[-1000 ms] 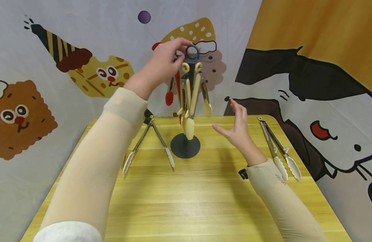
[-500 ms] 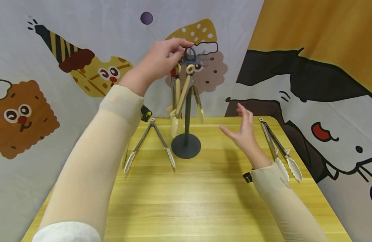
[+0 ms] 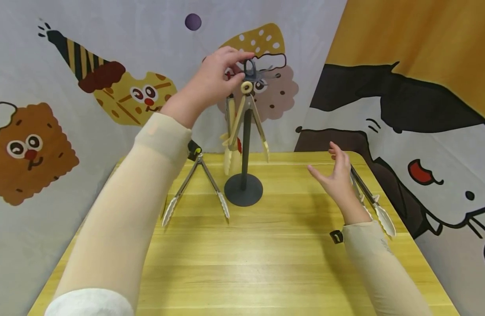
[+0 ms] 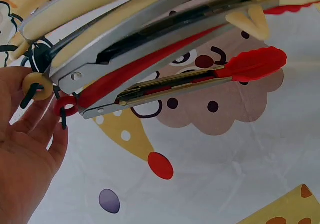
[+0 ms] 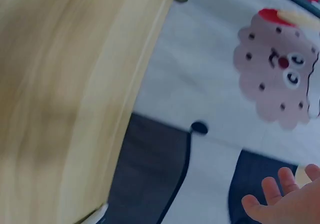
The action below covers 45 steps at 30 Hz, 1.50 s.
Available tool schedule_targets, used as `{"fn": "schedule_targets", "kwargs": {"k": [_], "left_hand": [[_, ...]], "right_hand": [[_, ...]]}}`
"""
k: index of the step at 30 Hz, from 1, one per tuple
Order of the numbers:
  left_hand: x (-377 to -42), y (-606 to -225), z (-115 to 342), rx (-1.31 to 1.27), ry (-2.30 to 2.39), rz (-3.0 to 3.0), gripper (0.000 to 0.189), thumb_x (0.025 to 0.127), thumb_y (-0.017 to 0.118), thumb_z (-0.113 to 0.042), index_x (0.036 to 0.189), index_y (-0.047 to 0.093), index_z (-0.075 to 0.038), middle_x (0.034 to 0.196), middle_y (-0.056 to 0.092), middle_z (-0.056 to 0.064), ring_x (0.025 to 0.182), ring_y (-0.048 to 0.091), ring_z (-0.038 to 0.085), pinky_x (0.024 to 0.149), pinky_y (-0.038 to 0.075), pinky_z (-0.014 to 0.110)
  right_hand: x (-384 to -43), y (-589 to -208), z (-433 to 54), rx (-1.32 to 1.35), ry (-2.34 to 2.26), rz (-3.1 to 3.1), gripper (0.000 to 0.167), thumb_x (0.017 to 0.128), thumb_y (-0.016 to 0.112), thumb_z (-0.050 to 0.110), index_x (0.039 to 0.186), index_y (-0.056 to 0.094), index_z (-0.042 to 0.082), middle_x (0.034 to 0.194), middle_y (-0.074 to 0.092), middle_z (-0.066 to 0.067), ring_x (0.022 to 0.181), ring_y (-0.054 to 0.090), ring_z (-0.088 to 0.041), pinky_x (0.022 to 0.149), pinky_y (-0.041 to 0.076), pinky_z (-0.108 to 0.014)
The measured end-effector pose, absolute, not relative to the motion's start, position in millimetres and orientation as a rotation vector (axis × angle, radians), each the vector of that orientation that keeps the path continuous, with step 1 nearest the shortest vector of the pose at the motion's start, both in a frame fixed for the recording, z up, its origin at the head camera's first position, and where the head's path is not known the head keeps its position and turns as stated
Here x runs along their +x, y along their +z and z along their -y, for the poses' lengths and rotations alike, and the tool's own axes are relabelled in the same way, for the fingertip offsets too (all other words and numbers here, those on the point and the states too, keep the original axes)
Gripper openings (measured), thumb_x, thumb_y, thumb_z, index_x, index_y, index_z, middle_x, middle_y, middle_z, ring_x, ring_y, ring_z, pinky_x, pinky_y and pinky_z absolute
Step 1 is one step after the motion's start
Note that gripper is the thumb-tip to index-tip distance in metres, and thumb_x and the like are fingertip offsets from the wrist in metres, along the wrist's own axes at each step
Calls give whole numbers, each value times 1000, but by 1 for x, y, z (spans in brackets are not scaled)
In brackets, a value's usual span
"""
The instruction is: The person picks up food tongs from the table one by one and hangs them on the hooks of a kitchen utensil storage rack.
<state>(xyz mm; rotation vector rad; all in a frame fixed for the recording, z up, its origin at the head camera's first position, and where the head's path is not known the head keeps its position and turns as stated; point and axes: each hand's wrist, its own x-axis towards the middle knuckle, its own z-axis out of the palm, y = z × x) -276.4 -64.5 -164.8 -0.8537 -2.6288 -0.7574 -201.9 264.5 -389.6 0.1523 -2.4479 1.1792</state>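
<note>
My left hand (image 3: pixel 220 74) is at the top of a dark utensil rack (image 3: pixel 245 151), its index finger and thumb gripping the hook ring there. From the hooks hang several tongs; one cream-handled pair (image 3: pixel 237 120) spreads its legs in front of the pole. In the left wrist view, the fingers lie behind the hooks, close to the end loops of cream tongs (image 4: pixel 120 38) and red tongs (image 4: pixel 257 63). Held in the air to the right of the rack, my right hand (image 3: pixel 341 186) has its thumb and fingers spread and holds nothing.
White-tipped tongs (image 3: pixel 209 176) stand spread on the wooden table (image 3: pixel 246 267) left of the rack base. Another white-tipped pair (image 3: pixel 383 219) lies near the right edge, partly behind the right hand. A cartoon-printed cloth (image 3: pixel 147 26) hangs behind the table.
The hook top has turned under my left hand, swinging the hanging tongs leftward and baring the pole. My right hand has moved rightward and slightly down, away from the rack.
</note>
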Motion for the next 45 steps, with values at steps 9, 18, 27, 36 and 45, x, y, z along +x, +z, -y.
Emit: {"fn": "schedule_targets", "kwargs": {"k": [9, 18, 27, 36, 45], "left_hand": [[-278, -167, 63, -821, -728, 2667, 47, 100, 45, -17, 145, 38, -28, 124, 56, 1, 107, 51, 10, 78, 42, 23], [-278, -168, 63, -824, -753, 2666, 49, 99, 45, -16, 146, 37, -29, 131, 56, 1, 117, 53, 10, 88, 47, 23], [-277, -167, 64, -834, -703, 2655, 48, 99, 46, -14, 144, 40, -28, 136, 52, 0, 121, 53, 9, 91, 47, 21], [-278, -165, 63, -860, -696, 2638, 45, 98, 47, -12, 141, 45, -25, 135, 50, -3, 117, 57, 8, 95, 46, 21], [-276, -163, 65, -897, -723, 2663, 43, 99, 43, -11, 138, 46, -29, 133, 52, -2, 119, 55, 10, 91, 48, 22]], "right_hand": [[-196, -409, -326, -161, 904, 2822, 106, 80, 68, 52, 153, 2, 13, 150, 7, -30, 136, 10, -53, 101, 20, -70], [-192, -439, -377, -488, 808, 3133, 130, 71, 70, 64, 149, -14, 1, 145, -18, -40, 131, -13, -62, 100, 6, -75], [-193, -453, -402, -796, 843, 3243, 133, 70, 71, 64, 147, -16, 0, 142, -10, -45, 127, -2, -65, 94, 16, -76], [-190, -459, -414, -982, 906, 3256, 117, 79, 67, 52, 146, -7, -8, 137, -5, -45, 123, 4, -60, 88, 28, -71], [-197, -465, -419, -887, 810, 3253, 93, 79, 70, 40, 135, 20, -16, 120, 22, -40, 106, 24, -52, 83, 35, -62]]}}
